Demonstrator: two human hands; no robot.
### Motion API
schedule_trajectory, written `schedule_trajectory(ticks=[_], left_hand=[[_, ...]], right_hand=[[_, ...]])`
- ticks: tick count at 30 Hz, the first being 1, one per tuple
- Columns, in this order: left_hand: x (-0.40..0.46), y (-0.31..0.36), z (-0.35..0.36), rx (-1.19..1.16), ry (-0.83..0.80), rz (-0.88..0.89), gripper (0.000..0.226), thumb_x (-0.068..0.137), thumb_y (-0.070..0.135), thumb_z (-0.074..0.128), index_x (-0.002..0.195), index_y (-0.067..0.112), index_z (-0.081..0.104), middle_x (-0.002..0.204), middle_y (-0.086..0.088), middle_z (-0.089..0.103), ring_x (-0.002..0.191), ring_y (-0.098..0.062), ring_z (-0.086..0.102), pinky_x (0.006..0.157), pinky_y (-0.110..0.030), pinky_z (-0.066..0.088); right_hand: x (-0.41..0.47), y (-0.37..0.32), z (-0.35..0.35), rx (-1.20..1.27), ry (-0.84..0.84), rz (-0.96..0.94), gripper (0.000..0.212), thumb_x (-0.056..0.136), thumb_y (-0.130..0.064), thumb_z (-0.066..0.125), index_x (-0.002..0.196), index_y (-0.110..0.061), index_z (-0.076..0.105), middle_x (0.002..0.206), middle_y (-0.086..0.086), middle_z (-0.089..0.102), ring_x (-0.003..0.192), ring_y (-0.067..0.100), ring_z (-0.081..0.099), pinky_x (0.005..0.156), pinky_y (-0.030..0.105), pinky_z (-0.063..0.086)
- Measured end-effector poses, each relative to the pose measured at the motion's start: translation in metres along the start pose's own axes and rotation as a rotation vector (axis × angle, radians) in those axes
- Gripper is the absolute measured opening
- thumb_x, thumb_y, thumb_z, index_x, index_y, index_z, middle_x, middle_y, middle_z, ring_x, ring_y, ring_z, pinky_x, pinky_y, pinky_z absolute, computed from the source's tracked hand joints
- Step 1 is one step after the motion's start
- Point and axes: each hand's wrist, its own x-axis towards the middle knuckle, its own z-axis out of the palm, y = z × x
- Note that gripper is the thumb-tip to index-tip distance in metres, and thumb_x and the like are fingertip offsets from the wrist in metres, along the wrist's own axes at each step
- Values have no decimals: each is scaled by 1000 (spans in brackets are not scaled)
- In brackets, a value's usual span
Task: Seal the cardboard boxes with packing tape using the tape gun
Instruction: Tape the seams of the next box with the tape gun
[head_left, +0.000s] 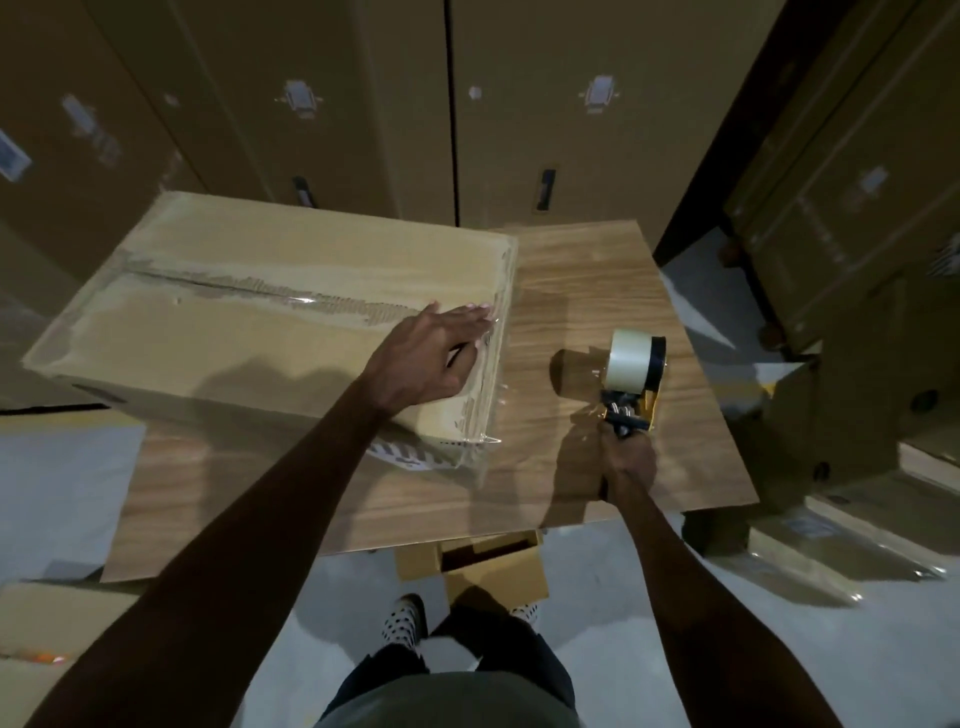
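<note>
I see my left hand (434, 353) lying flat with straight fingers on the right end of the cardboard box (260, 322), pressing near the edge where clear tape (488, 384) wraps over and down the side; the fingertips blur into the tape's glare, so I cannot tell exactly where they end; the box sits on the left part of a wood-grain table (582, 291), its centre seam torn and rough under tape; my right hand (626, 457) is curled round the handle of the tape gun (631, 384), which hovers over the table just right of the box, roll upward; the handle itself is hidden inside my fist; tall cartons (571, 104) stand behind, dim and smeared; a small open box (493, 566) shows below the table edge, partly cut off.
</note>
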Motion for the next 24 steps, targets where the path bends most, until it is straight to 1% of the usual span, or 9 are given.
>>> schedule_trajectory(ticks=[2, 5, 9, 12, 14, 17, 19, 22, 24], left_hand=[[-5, 2, -1, -9, 27, -9, 37, 99, 18, 54, 133, 12, 65, 144, -5, 56, 134, -18, 53, 113, -51, 40], [-20, 8, -6, -103, -22, -69, 42, 105, 33, 42, 143, 20, 56, 153, 2, 47, 144, -14, 39, 120, -47, 26], [-52, 14, -5, 29, -136, -132, 63, 101, 57, 16, 157, 31, 33, 164, 11, 25, 153, -16, 18, 124, -51, 14], [-77, 13, -6, 121, -144, -187, 68, 98, 64, 5, 157, 36, 26, 166, 11, 16, 155, -20, 12, 122, -57, 13], [-95, 8, -7, 164, -105, -209, 66, 100, 64, 7, 157, 37, 27, 165, 11, 17, 155, -20, 14, 121, -58, 12], [-119, -12, -14, 195, -29, -191, 59, 102, 58, 15, 154, 37, 34, 162, 13, 26, 152, -17, 25, 120, -56, 16], [-128, -25, -18, 212, -23, -150, 57, 102, 54, 17, 152, 37, 38, 159, 13, 32, 149, -16, 31, 120, -54, 20], [-133, -44, -26, 190, -10, -94, 53, 102, 49, 24, 149, 35, 43, 155, 13, 38, 146, -17, 38, 118, -55, 26], [-136, -65, -32, 175, -6, -37, 50, 103, 47, 26, 148, 34, 44, 154, 12, 40, 145, -17, 40, 116, -56, 32]], right_hand=[[-5, 0, 0, 24, 13, 33, 46, 90, -43, 70, 113, -2, 67, 113, 17, 70, 103, 35, 65, 86, 39, 51], [-28, -8, -4, 83, 147, 6, 54, 86, -37, 76, 124, -2, 59, 125, 18, 63, 114, 37, 60, 96, 46, 52], [-76, -37, -11, 206, 269, -326, 45, 89, -25, 72, 127, -5, 58, 128, 14, 58, 118, 28, 57, 92, 34, 47], [-113, -67, -7, 222, 208, -581, 38, 96, -30, 63, 129, -11, 57, 125, 3, 58, 112, 18, 57, 90, 30, 48], [-134, -87, -1, 130, 184, -802, 30, 99, -24, 61, 124, -8, 62, 123, 7, 63, 109, 19, 59, 92, 27, 45], [-160, -115, 14, -56, 74, -1118, 23, 99, -15, 61, 116, -1, 66, 114, 14, 69, 96, 23, 63, 83, 28, 48], [-163, -125, 27, -246, -48, -1204, 32, 99, -21, 57, 121, 0, 65, 121, 17, 68, 103, 28, 65, 84, 33, 52], [-163, -130, 47, -470, -228, -1221, 52, 98, -38, 47, 135, -5, 61, 140, 14, 61, 129, 30, 57, 105, 46, 49], [-167, -134, 57, -506, -277, -1220, 54, 99, -41, 46, 138, -7, 59, 146, 12, 56, 137, 28, 51, 111, 50, 43]])
